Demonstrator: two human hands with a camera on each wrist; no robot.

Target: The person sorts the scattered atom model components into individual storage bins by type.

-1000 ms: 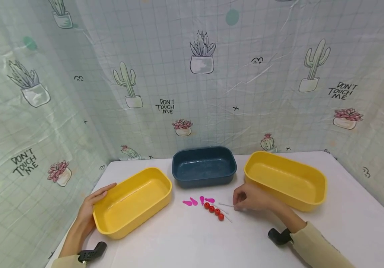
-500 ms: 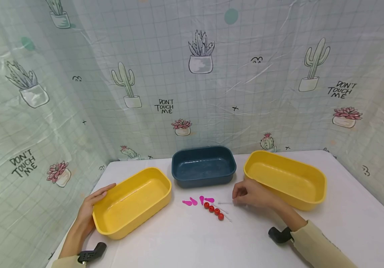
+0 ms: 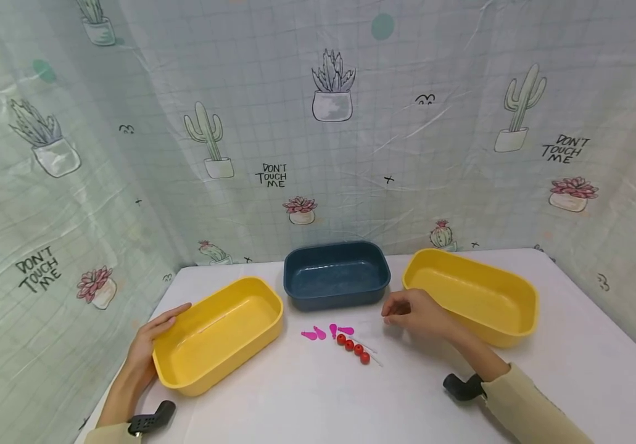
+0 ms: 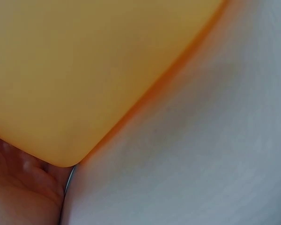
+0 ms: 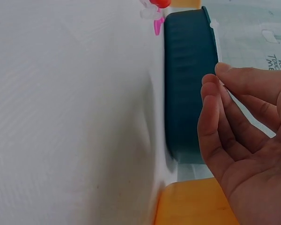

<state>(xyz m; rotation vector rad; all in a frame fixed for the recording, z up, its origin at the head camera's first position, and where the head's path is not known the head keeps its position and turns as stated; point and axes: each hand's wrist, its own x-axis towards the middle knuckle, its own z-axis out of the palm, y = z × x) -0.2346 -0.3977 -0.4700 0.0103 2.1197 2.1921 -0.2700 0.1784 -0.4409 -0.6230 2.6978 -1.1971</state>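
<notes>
Stick [image 5: 218, 47] seemingly higher above white tabletop [image 3: 295, 401]

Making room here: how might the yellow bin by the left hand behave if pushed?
The yellow bin probably won't tip easily, being low and broad. It's likely light, since nothing lies inside. Its smooth sheen suggests it may slide readily.

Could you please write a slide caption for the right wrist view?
The right hand pinches a thin white stick, with a dark blue bin and a yellow bin behind.

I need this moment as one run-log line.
left hand: touches left yellow box | right hand: pinches white stick above table | table: four red beads, four pink pieces
</notes>
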